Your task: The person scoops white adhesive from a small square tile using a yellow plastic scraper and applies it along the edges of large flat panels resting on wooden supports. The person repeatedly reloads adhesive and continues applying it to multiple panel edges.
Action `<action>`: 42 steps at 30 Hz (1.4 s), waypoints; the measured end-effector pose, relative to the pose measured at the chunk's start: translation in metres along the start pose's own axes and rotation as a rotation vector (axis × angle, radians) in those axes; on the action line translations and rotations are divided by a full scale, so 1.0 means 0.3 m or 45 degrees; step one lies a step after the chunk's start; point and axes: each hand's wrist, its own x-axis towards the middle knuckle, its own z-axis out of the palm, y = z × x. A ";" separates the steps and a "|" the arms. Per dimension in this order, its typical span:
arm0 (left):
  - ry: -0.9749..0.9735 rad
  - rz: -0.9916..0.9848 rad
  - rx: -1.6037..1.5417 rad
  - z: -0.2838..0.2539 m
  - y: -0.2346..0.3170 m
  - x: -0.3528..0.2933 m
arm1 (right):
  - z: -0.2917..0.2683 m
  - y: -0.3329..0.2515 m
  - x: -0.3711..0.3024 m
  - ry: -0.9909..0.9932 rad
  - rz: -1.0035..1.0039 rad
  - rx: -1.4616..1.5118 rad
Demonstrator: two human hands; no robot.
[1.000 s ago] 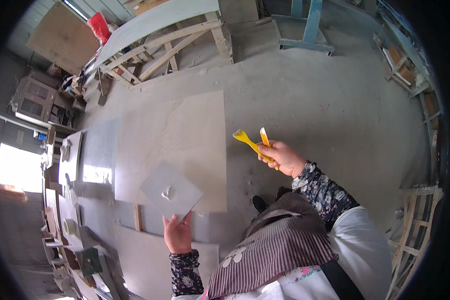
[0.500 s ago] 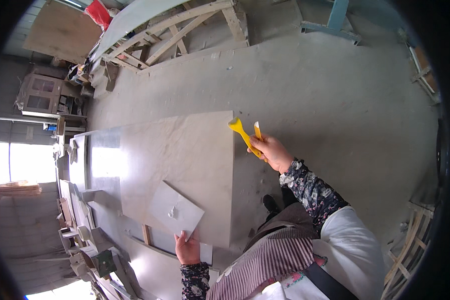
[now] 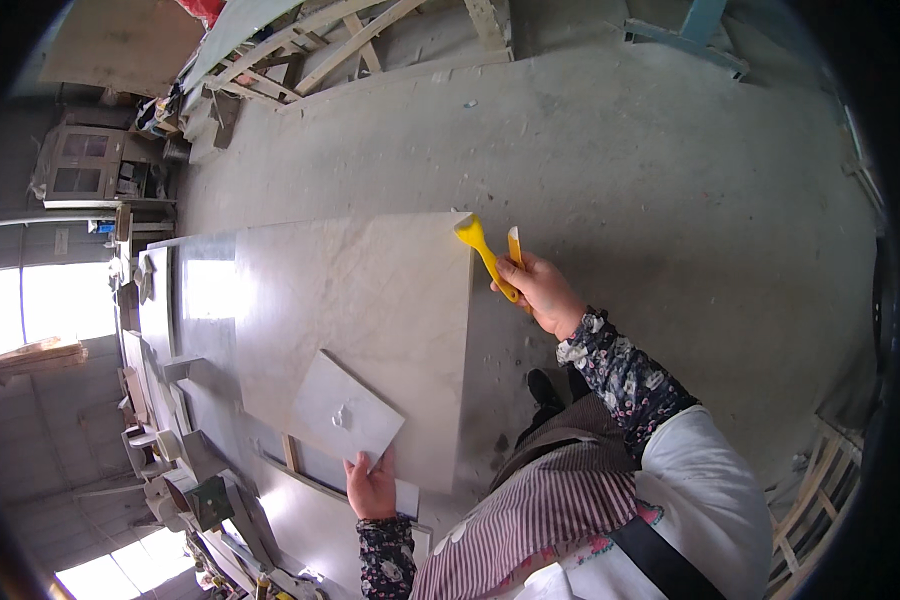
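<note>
My right hand [image 3: 542,290] is closed round a yellow putty knife [image 3: 483,252], whose wide blade lies at the far right corner of a large beige stone slab [image 3: 370,290]. In the same hand a second slim tool, a yellow-handled knife [image 3: 515,245] with a pale tip, points up. With thumb and fingers my left hand [image 3: 372,487] grips the near edge of a square grey board [image 3: 348,407], held over the slab. A small dab of white paste [image 3: 340,416] sits in the middle of that board.
Another pale slab [image 3: 295,525] lies at the near left. Cut stone pieces [image 3: 190,480] crowd the left side. Wooden racks [image 3: 360,50] stand at the far side, and a blue metal stand [image 3: 690,42] at the far right. A wooden frame [image 3: 818,495] is at the right.
The putty knife's blade has turned slightly and now meets the slab's corner. The board has shifted slightly left and away from me. The whole view has tilted a little.
</note>
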 end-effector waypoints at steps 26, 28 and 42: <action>-0.140 0.009 -0.011 -0.011 0.005 0.020 | 0.070 0.327 -0.347 -0.097 0.025 -0.442; -0.087 0.007 -0.019 -0.009 0.005 0.019 | 0.062 0.383 -0.429 -0.095 0.050 -0.636; -0.381 -0.020 0.041 -0.028 0.014 0.035 | 0.124 0.482 -0.524 -0.111 -0.004 -0.643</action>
